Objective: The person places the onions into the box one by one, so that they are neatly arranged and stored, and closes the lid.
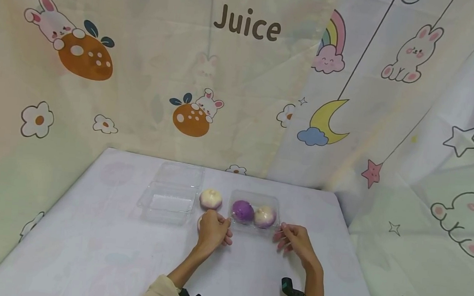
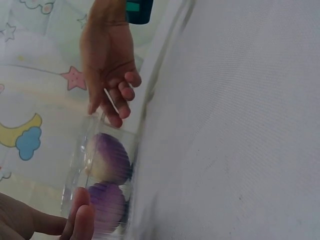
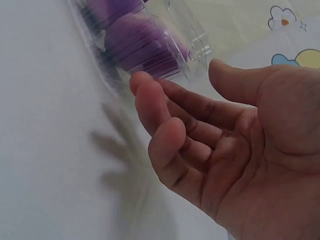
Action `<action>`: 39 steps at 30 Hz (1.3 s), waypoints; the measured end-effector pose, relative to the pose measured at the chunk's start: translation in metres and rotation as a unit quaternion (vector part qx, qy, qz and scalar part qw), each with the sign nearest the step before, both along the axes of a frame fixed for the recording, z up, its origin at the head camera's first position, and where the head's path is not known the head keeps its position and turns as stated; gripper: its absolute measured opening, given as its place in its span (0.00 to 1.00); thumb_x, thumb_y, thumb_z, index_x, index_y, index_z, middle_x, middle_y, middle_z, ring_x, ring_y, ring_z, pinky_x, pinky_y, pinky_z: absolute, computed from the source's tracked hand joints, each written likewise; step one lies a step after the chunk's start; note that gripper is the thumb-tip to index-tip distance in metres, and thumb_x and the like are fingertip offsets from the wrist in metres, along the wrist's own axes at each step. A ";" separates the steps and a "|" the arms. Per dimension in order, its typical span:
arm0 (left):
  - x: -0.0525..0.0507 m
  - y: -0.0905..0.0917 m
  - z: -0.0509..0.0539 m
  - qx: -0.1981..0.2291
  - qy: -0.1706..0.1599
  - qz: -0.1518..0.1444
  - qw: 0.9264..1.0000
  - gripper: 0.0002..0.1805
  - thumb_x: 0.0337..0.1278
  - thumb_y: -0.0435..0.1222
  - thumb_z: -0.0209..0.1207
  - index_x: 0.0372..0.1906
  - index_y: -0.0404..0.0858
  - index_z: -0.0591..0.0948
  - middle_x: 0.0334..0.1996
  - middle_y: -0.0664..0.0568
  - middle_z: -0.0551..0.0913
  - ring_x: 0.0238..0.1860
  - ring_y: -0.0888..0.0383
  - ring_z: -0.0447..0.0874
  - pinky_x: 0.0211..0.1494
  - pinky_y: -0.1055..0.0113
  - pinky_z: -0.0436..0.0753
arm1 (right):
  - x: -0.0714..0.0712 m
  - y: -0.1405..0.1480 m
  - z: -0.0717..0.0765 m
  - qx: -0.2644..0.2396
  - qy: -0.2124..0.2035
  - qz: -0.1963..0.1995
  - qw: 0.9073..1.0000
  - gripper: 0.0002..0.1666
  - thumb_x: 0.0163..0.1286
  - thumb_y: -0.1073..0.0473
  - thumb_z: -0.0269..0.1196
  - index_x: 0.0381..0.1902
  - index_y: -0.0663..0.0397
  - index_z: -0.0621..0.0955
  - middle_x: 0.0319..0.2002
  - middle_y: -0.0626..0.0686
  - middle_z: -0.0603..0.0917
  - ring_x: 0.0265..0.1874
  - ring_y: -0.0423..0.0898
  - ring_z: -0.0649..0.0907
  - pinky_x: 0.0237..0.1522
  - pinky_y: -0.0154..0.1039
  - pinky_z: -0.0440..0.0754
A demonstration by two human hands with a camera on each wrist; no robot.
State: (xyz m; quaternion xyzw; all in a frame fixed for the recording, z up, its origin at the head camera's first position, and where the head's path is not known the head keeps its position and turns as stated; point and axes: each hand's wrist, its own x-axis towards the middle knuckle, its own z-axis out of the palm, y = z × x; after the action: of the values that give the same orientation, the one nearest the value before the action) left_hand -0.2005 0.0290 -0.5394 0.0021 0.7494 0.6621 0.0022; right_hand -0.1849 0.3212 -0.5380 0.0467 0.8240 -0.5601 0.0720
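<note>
A clear plastic clamshell box (image 1: 256, 197) stands on the table with two round purple-and-white vegetables in it, which look like onions or turnips. One is deep purple (image 1: 242, 211); the other is pale with a purple side (image 1: 264, 216). My left hand (image 1: 212, 232) is at the box's front left corner, thumb and fingers loosely bent; whether it touches the rim is hidden. At the right end, my right hand (image 1: 296, 242) has its thumb (image 3: 232, 82) and loosely bent fingers apart, tips beside the box. A pale vegetable (image 1: 210, 199) lies left of the box; another is mostly behind my left hand.
A second clear clamshell box (image 1: 170, 203) lies with its lid up at the left. The white-covered table (image 1: 99, 248) meets a printed cloth backdrop (image 1: 139, 112) at its back and sides. Dark wrist devices (image 1: 292, 290) sit on both wrists.
</note>
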 end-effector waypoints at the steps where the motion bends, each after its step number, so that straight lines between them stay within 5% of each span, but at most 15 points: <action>1: 0.000 0.000 0.000 0.000 -0.005 -0.003 1.000 0.12 0.71 0.26 0.64 0.36 0.16 0.85 0.18 0.37 0.89 0.13 0.52 0.89 0.16 0.59 0.89 | 0.000 0.000 0.000 0.000 0.001 0.005 1.000 0.27 0.90 0.51 0.55 0.52 0.74 0.85 0.43 0.69 0.93 0.28 0.50 0.91 0.27 0.38 0.90; 22: 0.006 0.010 -0.006 0.101 -0.044 -0.009 0.994 0.16 0.77 0.27 0.57 0.45 0.10 0.81 0.27 0.27 0.90 0.24 0.40 0.95 0.27 0.57 0.95 | 0.004 -0.008 -0.013 -0.069 0.019 -0.058 0.996 0.21 0.86 0.57 0.61 0.45 0.77 0.84 0.31 0.59 0.88 0.24 0.44 0.83 0.25 0.32 0.86; 39: 0.009 0.016 -0.008 0.163 -0.065 0.039 0.984 0.11 0.75 0.26 0.59 0.44 0.15 0.82 0.33 0.25 0.91 0.30 0.43 0.97 0.34 0.59 0.96 | 0.006 -0.017 -0.018 -0.110 0.020 -0.083 0.990 0.17 0.85 0.62 0.61 0.46 0.78 0.83 0.30 0.56 0.86 0.24 0.42 0.83 0.25 0.30 0.85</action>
State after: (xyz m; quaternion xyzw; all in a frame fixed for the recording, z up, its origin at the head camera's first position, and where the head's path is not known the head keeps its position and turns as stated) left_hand -0.1920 0.0451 -0.5478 -0.0698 0.6293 0.7736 0.0247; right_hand -0.1790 0.3047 -0.5564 0.0950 0.7522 -0.6520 0.0133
